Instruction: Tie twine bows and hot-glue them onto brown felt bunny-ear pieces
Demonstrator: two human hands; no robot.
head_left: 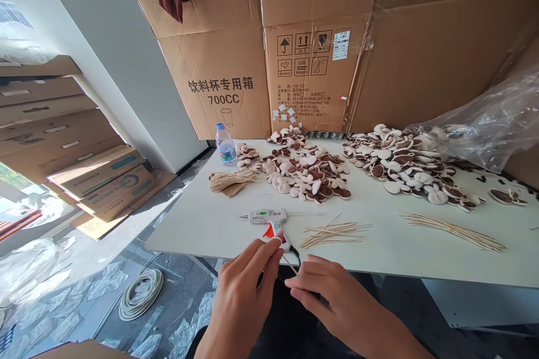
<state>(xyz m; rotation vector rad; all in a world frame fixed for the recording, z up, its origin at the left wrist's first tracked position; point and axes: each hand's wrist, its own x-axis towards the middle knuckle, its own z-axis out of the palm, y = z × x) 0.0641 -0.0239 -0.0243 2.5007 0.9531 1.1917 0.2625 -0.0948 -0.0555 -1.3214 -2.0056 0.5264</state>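
Observation:
In front of the table edge, a thin pale stick (290, 264) runs between my two hands. My left hand (246, 286) is closed, thumb and forefinger pinching the stick's upper end; something small and whitish shows at the fingertips, too little of it to name. My right hand (330, 291) pinches the lower end between thumb and fingers. Just beyond them a white glue gun (267, 216) with an orange-red trigger lies on its side, a glue stick out of its back. Loose thin sticks (337, 233) are spread right of it, and a tied bundle of sticks (455, 230) lies farther right.
Brown and cream plush pieces (305, 176) are heaped at mid-table, with another heap (404, 162) to the right. A bottle (226, 146) stands behind a bundle of sticks (231, 180). Cardboard (315, 5) walls the back of the white table (189, 230). Coiled cable (141, 294) lies on the floor.

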